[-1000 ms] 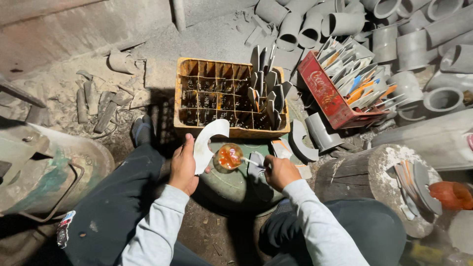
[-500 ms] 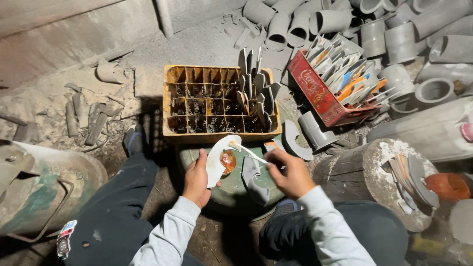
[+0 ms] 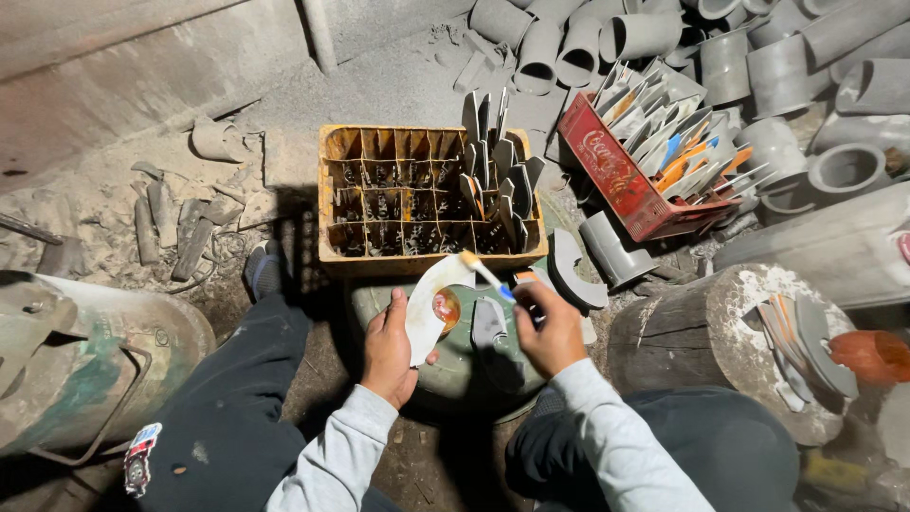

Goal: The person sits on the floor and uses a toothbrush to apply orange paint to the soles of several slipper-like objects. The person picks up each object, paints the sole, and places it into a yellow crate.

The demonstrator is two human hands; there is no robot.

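A curved white plastic piece point(image 3: 428, 305) is shown held upright in the left hand point(image 3: 389, 349), whose fingers are closed around its lower edge, just in front of the yellow crate point(image 3: 427, 194) and above a small open pot of orange-red paste point(image 3: 446, 307). A thin brush point(image 3: 485, 275) is pinched between the closed fingers of the right hand point(image 3: 550, 327), its pale tip laid against the upper edge of the white piece. Compared with a second ago, when the piece was held beside the pot and the right hand rested low near it, the brush has been raised and brought onto the piece; this is read as paste now being applied rather than picked up. Both hands are seen over a green drum-like surface point(image 3: 455, 370) between the knees. Counted outward: one piece in hand, one brush, one pot; two crates, the yellow one with roughly ten grey blades point(image 3: 498, 171) standing in its right-hand cells and the remaining cells unfilled, and a red crate point(image 3: 626, 180) packed with a larger number of cut pieces, too crowded to count. One wooden stump point(image 3: 730, 341) carrying a small stack of cut pieces is seen at the right, one metal cylinder point(image 3: 85, 360) at the left, and well over a dozen grey pipe sections point(image 3: 588, 47) are heaped behind.
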